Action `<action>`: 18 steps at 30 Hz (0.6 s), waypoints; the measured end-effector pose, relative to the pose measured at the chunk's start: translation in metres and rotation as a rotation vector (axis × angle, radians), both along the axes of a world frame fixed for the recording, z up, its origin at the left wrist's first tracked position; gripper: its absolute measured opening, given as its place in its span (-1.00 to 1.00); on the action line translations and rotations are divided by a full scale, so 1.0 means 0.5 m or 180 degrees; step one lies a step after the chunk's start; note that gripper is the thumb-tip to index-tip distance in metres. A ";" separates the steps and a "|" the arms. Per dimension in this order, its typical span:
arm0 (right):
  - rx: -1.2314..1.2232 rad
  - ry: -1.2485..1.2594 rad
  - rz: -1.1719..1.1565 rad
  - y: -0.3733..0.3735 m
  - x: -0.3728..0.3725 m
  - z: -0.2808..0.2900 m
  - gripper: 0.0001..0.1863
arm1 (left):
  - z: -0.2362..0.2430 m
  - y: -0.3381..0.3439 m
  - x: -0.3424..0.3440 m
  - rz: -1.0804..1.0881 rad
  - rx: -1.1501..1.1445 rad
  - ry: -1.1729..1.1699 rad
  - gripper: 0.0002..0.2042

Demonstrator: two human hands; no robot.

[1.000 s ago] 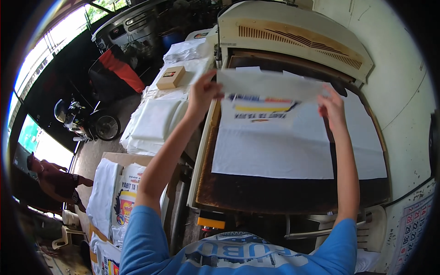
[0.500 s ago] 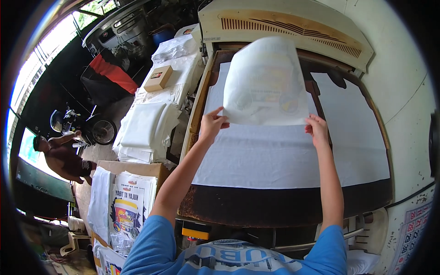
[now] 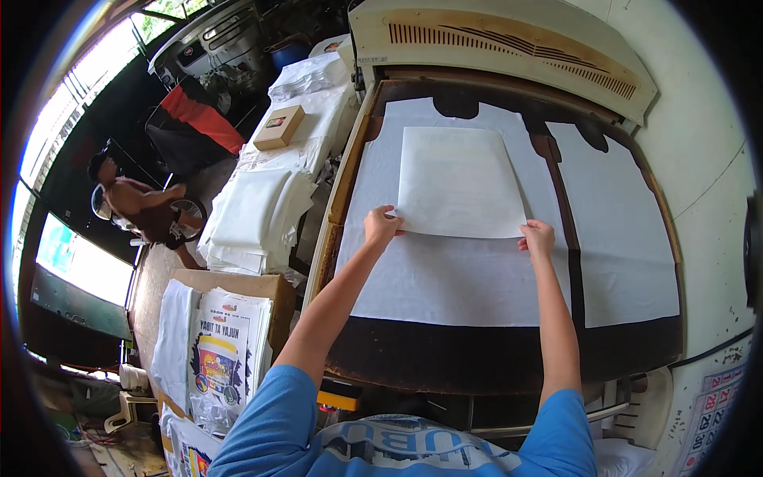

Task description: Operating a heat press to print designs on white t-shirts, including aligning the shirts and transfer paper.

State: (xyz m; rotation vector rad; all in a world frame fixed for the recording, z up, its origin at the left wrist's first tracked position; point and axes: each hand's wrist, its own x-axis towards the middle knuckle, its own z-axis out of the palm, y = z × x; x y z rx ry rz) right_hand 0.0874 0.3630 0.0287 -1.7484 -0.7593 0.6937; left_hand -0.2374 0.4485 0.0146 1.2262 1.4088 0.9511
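A white sheet of transfer paper (image 3: 459,179), its blank side up, lies over the left white shirt-shaped fabric panel (image 3: 445,286). My left hand (image 3: 384,226) pinches the sheet's near left corner. At the near right corner, my right hand (image 3: 537,238) grips it between thumb and fingers. The near edge looks slightly raised, while the far part rests on the fabric. A second white fabric panel (image 3: 624,246) is spread to the right, across a dark gap. Both panels lie on the dark bed (image 3: 445,358) of a heat press.
Beyond the bed stands the press's cream vented housing (image 3: 501,40). On the left are stacked white sheets (image 3: 250,211), a small cardboard box (image 3: 280,127) and printed sheets (image 3: 218,358) by a carton. Another person (image 3: 143,203) walks near a motorcycle. A wall bounds the right side.
The sheet has come down from a curled, lifted position onto the left fabric panel, and its faint print no longer shows through. My hands moved slightly nearer. The other person moved right.
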 end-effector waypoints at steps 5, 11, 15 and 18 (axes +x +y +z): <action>-0.0026 -0.0440 0.0072 -0.018 -0.013 0.009 -0.70 | -0.008 0.002 -0.009 -0.0025 0.0154 0.0196 -0.62; 0.0039 -0.0623 0.0073 -0.019 -0.011 0.003 -0.72 | -0.003 0.006 0.005 0.0005 0.0287 0.0447 -0.65; -0.0004 -0.0774 0.0069 -0.001 -0.014 0.004 -0.73 | -0.007 0.018 0.008 0.0036 0.0413 0.0533 -0.66; -0.0013 -0.0883 0.0098 0.003 -0.009 0.001 -0.74 | -0.005 0.020 0.015 0.0020 0.0394 0.0616 -0.66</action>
